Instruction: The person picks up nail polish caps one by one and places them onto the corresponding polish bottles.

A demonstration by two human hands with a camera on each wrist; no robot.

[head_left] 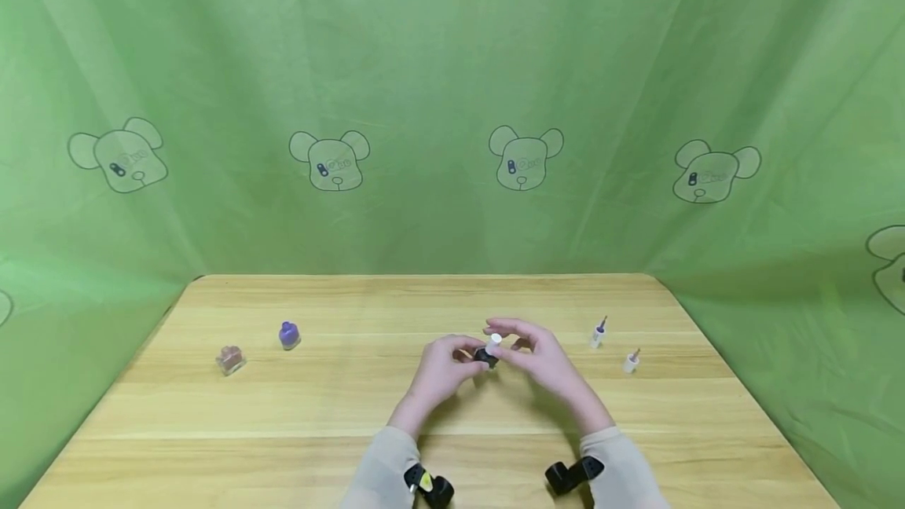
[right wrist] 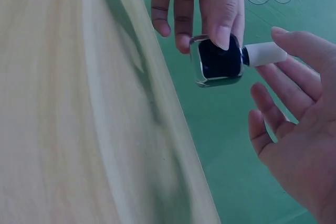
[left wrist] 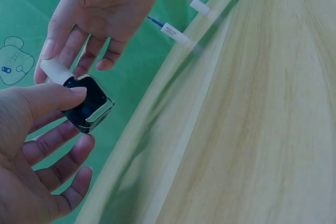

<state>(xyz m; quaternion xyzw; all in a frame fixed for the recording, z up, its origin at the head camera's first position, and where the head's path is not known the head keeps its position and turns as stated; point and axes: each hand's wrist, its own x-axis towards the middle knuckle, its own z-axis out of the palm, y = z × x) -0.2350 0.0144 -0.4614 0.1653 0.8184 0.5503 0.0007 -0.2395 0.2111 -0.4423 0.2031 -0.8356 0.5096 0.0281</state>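
A square glass nail polish bottle (left wrist: 86, 103) with black polish is held up off the table. My left hand (head_left: 444, 370) pinches its body between thumb and fingers, the thumb lying flat across the front in both wrist views. The white cap (right wrist: 265, 54) sits on the bottle's neck, and my right hand (head_left: 540, 356) pinches it between thumb and forefinger. In the right wrist view a thin dark band shows between cap and glass; whether the cap is loosened I cannot tell. The other fingers of my right hand are loosely bent.
Two white caps, one with a bluish-purple brush (head_left: 598, 334) and one with a pinkish brush (head_left: 632, 362), stand brush-up at right. At left are a capless purple polish bottle (head_left: 289, 335) and a capless pinkish-brown one (head_left: 230, 360). Green cloth (head_left: 424, 61) hangs around the wooden table (head_left: 283, 430).
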